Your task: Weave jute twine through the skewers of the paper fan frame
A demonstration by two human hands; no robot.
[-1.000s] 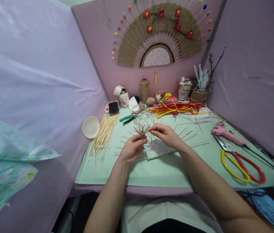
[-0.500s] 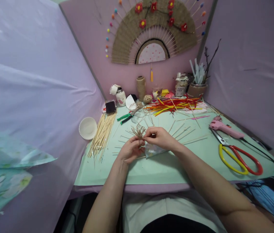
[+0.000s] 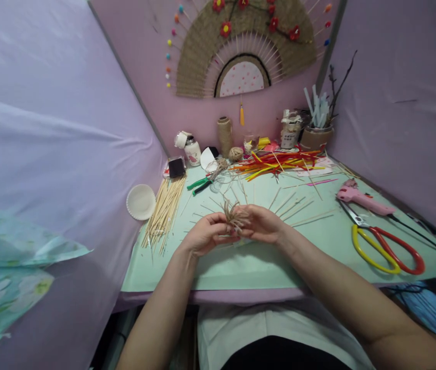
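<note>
Seeing a tuft between left hand and right hand, strips behind, near the back edge. Finding scissors by the table's right front corner, glue gun just behind. Spotting stick pile along the left edge, right of a dish.

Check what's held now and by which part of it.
A brown fibre tuft: the left hand holds its lower end, below the splayed strands. The right hand is at its side; whether it grips too, I can't tell.
</note>
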